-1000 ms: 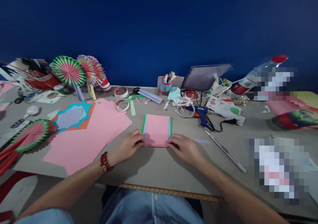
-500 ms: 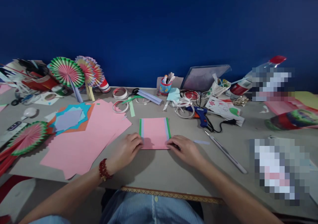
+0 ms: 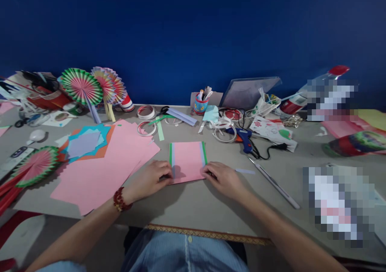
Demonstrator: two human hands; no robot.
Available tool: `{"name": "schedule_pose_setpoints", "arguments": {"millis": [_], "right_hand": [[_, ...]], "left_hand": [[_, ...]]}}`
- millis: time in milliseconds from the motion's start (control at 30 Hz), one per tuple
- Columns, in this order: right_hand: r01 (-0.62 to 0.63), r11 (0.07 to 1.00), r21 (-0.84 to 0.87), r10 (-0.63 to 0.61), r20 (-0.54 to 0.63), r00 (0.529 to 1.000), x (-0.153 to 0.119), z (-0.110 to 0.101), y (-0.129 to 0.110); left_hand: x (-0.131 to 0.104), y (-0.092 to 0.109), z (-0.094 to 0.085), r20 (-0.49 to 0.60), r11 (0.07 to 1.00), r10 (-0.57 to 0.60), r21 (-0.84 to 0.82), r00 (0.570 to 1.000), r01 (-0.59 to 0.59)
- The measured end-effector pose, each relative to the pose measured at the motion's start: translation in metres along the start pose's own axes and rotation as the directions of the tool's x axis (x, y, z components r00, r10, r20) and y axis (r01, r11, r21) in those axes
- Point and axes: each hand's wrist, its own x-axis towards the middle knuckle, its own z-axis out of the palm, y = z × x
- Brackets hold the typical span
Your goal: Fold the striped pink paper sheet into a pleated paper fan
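A pink paper sheet with lilac and green strips along its left and right sides lies in front of me, its near edge slightly raised on the right. My left hand is closed on its near left corner, fingers curled. At the near right corner my right hand pinches the paper between thumb and fingers. The fingertips are partly hidden on both sides. To the right of my right hand are a thin lilac paper strip and a grey craft knife.
Large pink sheets lie at left, with a stack of star-shaped coloured paper on top. Folded paper fans stand behind. Tape rolls, a pen cup and a blue glue gun line the back.
My left hand has shifted a little to the left along the pink paper's corner. The paper's near edge now slants slightly, and my right hand has barely moved.
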Motion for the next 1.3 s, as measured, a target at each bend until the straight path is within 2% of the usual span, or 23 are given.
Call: {"name": "schedule_pose_setpoints", "arguments": {"millis": [200,333,600,900,1300], "right_hand": [[-0.017,1.0,-0.01,0.017,-0.005,1.0,0.001,-0.001,0.0],[-0.023,1.0,-0.003,0.023,-0.001,1.0,0.002,-0.001,0.001],[-0.037,0.999,-0.003,0.037,-0.012,0.999,0.004,-0.001,-0.001],[-0.047,0.999,-0.008,0.047,0.005,0.999,0.004,-0.003,-0.002],[-0.046,0.999,-0.016,0.047,0.009,0.999,0.005,-0.002,-0.002]], "left_hand": [[0.004,-0.001,0.001,-0.016,0.998,-0.041,0.039,0.999,0.042],[0.008,-0.005,0.003,-0.025,0.998,-0.062,-0.004,0.998,0.062],[0.016,-0.015,0.0,0.022,0.998,-0.046,-0.038,0.999,0.047],[0.015,-0.012,-0.003,0.053,0.997,-0.054,-0.056,0.997,0.057],[0.013,-0.009,-0.003,0.065,0.999,-0.045,0.034,0.997,0.043]]}}
